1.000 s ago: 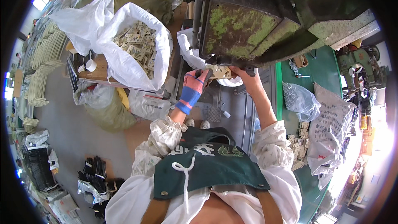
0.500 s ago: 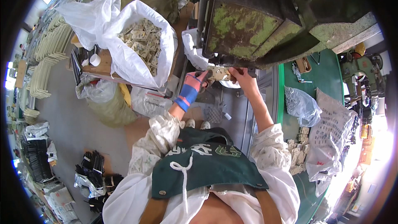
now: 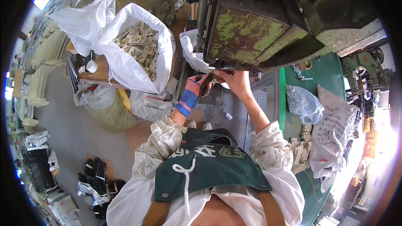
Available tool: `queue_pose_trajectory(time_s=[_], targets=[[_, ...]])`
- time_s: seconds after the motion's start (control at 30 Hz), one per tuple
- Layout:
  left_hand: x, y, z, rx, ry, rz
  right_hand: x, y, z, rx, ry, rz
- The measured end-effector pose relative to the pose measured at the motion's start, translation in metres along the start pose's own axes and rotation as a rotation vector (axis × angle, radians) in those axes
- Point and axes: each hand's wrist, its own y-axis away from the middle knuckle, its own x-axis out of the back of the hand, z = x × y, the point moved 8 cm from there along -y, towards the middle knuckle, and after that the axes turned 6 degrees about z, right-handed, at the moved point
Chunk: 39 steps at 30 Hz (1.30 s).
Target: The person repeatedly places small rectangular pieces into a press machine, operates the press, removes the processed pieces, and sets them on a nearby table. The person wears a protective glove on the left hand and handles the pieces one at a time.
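Observation:
Beneath the worn green press (image 3: 247, 33), my two hands meet at a small cream-coloured metal plate (image 3: 214, 78). My left hand (image 3: 196, 88), in a pink-and-blue striped work glove, is closed at the plate's left side. The bare right hand (image 3: 237, 83) pinches it from the right with thumb and fingers. Most of the plate is hidden behind my fingers, and the press's tooling just beyond is partly in shadow. I cannot tell whether the plate touches the tooling.
At left, a white woven sack (image 3: 165, 54) stands full of small cream metal plates (image 3: 140, 46). A green table (image 3: 322, 73) on the right bears a clear plastic bag (image 3: 304, 104), stacked cream plates (image 3: 300, 152) and a large printed sack (image 3: 333, 129). Black bundles (image 3: 93, 175) lie on the floor.
My right hand has moved left, close to the gloved hand. The plate, seen broad and flat between the hands before, is now mostly covered. The view has shifted slightly.

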Motion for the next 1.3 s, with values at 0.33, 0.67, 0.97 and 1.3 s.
queue_pose_trajectory(time_s=[0.33,0.67,0.97,1.3], targets=[[0.0,-0.001,0.01,-0.068,-0.061,-0.148,-0.012,0.026,-0.055,0.628,0.718,0.087],[0.005,-0.002,0.03,-0.161,-0.284,-0.161,0.025,0.007,0.053,-0.144,-0.037,0.174],[0.022,-0.029,0.011,-0.154,-0.501,-0.068,0.014,0.02,0.043,-0.302,-0.284,0.043],[0.033,-0.046,-0.007,-0.317,-0.422,-0.082,0.039,0.027,0.03,-0.301,-0.162,0.043]])
